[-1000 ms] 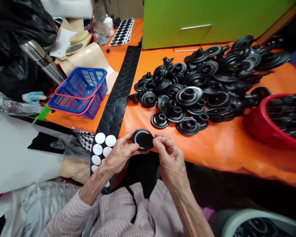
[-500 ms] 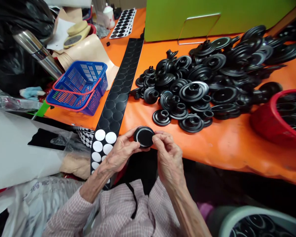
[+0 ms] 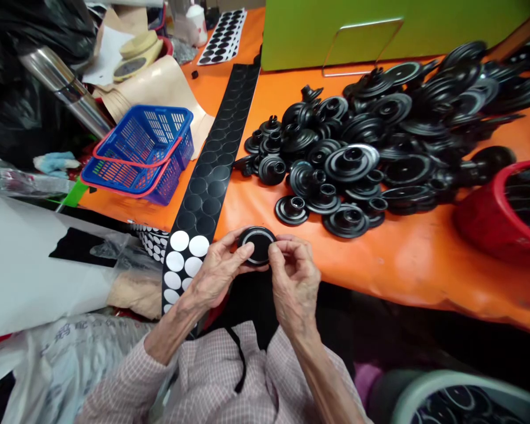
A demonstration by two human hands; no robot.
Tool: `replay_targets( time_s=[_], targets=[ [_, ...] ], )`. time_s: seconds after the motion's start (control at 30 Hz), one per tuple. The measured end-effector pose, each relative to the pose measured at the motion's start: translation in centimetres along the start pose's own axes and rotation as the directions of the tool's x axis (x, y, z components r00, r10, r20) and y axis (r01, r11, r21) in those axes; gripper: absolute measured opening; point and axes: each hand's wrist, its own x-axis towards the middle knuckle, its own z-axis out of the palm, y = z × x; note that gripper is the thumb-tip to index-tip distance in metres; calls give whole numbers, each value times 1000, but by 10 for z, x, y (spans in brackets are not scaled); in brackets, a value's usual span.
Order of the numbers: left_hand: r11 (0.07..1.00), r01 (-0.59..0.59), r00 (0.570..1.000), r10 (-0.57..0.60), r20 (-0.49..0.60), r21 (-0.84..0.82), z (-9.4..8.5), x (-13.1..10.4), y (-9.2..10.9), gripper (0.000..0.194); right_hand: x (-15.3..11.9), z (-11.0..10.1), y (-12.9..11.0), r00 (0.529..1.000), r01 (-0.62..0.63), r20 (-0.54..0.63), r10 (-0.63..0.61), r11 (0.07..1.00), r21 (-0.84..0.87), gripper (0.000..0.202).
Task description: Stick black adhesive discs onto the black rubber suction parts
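Note:
A round black plastic disc (image 3: 258, 247) with a pale ring on its face is held in front of my chest at the table's edge. My left hand (image 3: 224, 265) grips it from the left, thumb lying on the face and fingers underneath. At the disc's right rim, my right hand (image 3: 294, 271) pinches with thumb and curled fingers. Beside my left hand runs a long black sheet of round stickers (image 3: 202, 197); bare white circles (image 3: 175, 261) show at its near end. A pile of black flanged discs with short stems (image 3: 353, 162) lies beyond my right hand.
A blue basket (image 3: 148, 132) with a red handle stands left of the sticker sheet. On the right is a red tub (image 3: 481, 218) of black parts, and below it a pale bucket (image 3: 408, 391) holds more. A green panel (image 3: 300, 35) closes off the back of the orange table (image 3: 380, 268).
My left thumb has moved up onto the disc's face. My right hand has shifted slightly left at the rim. The view has turned a little to the left.

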Motion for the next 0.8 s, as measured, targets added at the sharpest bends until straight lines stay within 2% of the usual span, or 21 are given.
replay_targets(
  time_s=[0.13,0.33,0.43,0.5,0.57,0.63,0.67,0.73,0.8],
  targets=[
    [1000,-4,999,4,-46,-1,-1,0,-2,28,-2,4,7,989,141,-20,-145,981,-131,13],
    [1000,-20,997,21,-75,13,-4,-2,-3,31,-7,8,10,942,320,-2,-334,905,-279,9],
    [1000,-20,996,21,-90,10,-6,-2,-3,31,-7,11,11,969,236,-22,-247,945,-226,8],
    [1000,-24,995,25,-94,13,-7,-3,-2,32,-7,12,11,994,104,-34,-108,989,-104,18],
    [999,-20,996,23,-90,32,-10,-7,1,34,-5,12,11,999,-25,35,25,1000,14,24],
    [998,-14,996,20,-81,68,-14,-11,9,36,-2,10,11,989,-91,120,85,995,39,25],
    [995,-23,996,31,-83,92,-17,-11,16,38,0,9,13,987,-86,140,82,996,19,27],
    [981,-100,987,118,-108,164,-28,-7,36,43,6,11,21,989,25,148,-12,996,-82,28],
    [918,-250,941,305,-145,308,-44,1,67,46,12,18,30,965,226,171,-197,960,-168,26]
  ],
)
